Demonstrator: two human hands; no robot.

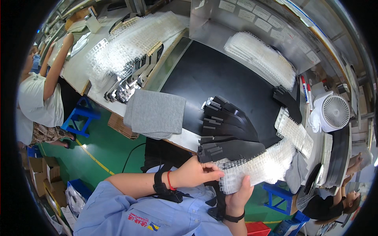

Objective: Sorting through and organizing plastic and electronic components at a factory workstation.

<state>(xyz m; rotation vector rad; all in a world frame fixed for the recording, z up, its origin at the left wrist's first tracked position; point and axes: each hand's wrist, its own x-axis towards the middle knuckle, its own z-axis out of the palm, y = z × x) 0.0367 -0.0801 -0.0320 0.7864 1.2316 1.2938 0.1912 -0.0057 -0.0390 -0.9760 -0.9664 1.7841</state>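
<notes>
Clear plastic trays (260, 167), stacked, run long up and away from the right hand (239, 194) clasping their near end, while the left hand (197, 173) pinches that end's top corner, black parts (228, 131) just beyond.

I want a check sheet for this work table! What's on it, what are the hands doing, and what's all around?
Surface: black mat on a pale bench.
Job's things: clear plastic grid strip held in both hands; fanned black flat parts lie beside it.
Clutter: folded grey cloth, more clear strips, small white fan, pens.
Grippers: left hand pinches the strip's end; right hand supports it from below.
Cables: one dark cable on the green floor.
Surroundings: another person at the next bench, blue stool, cardboard boxes.
</notes>
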